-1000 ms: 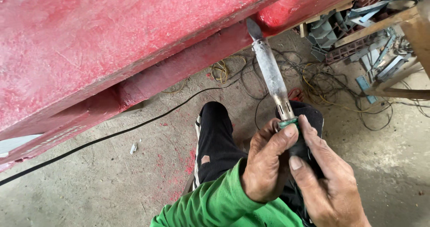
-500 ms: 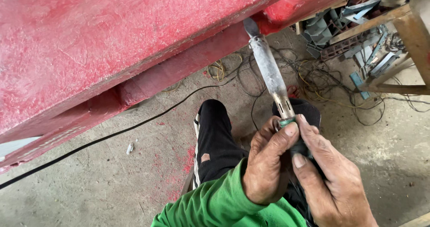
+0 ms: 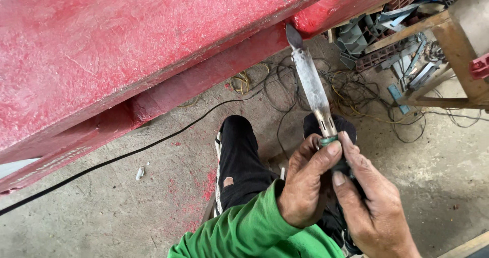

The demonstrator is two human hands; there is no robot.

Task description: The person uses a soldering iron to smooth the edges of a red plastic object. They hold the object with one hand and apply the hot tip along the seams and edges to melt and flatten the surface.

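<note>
- A big red metal body (image 3: 153,54) fills the upper left of the frame and slants down toward the left edge, its paint rough and worn.
- Below it the grey concrete floor (image 3: 102,217) spreads across the lower half, flecked with red paint chips.
- A wooden frame (image 3: 453,44) stands at the upper right, with scrap metal pieces and a tangle of wires (image 3: 356,95) beside it.
- A thin black cable (image 3: 127,153) runs over the floor from the left edge toward the middle.
- My knees in black trousers (image 3: 244,161) sit at lower centre, and my green sleeve (image 3: 254,232) comes in from the bottom edge.
- My left hand (image 3: 305,187) and right hand (image 3: 372,207) meet at lower right, the fingers of both closed around the handle of the tool.
- The tool (image 3: 311,87) is a long grey metal rod with a dark pointed tip, rising from my hands toward upper centre, its tip right at the lower edge of the red body.
</note>
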